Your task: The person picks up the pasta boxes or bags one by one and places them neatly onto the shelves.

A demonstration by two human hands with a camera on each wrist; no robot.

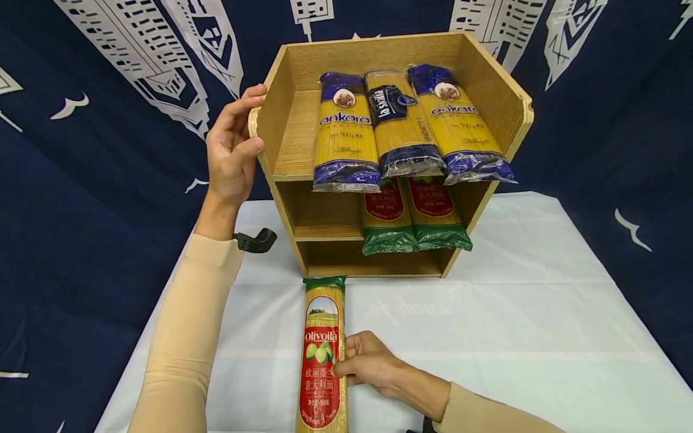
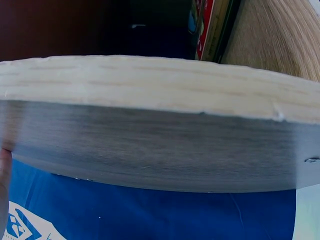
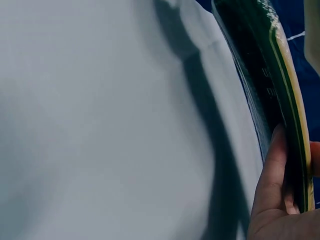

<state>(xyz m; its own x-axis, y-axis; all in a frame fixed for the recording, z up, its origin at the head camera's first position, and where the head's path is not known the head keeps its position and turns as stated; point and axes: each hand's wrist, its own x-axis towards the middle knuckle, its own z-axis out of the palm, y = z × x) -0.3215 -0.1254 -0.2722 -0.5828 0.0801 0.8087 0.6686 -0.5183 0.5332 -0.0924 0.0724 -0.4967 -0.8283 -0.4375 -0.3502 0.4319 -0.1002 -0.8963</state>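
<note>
My left hand (image 1: 233, 144) holds the left side panel of a small wooden shelf (image 1: 278, 129), thumb on its front edge and fingers higher up. The panel's pale edge (image 2: 160, 82) crosses the left wrist view, with one fingertip (image 2: 5, 165) at the far left. With thumb and fingers, my right hand (image 1: 373, 365) pinches the right side of a spaghetti packet (image 1: 320, 385) with a red label and green end. In the right wrist view the packet (image 3: 290, 95) is seen edge-on, its shadow falling on the white cloth.
Three yellow spaghetti packets (image 1: 346, 135) lie side by side on the top tier, their ends over its front. Two green-ended packets (image 1: 390, 231) lie at the right of the middle tier (image 1: 327, 219). A white cloth (image 1: 520, 337) covers the table; a dark blue printed curtain (image 1: 81, 210) hangs behind.
</note>
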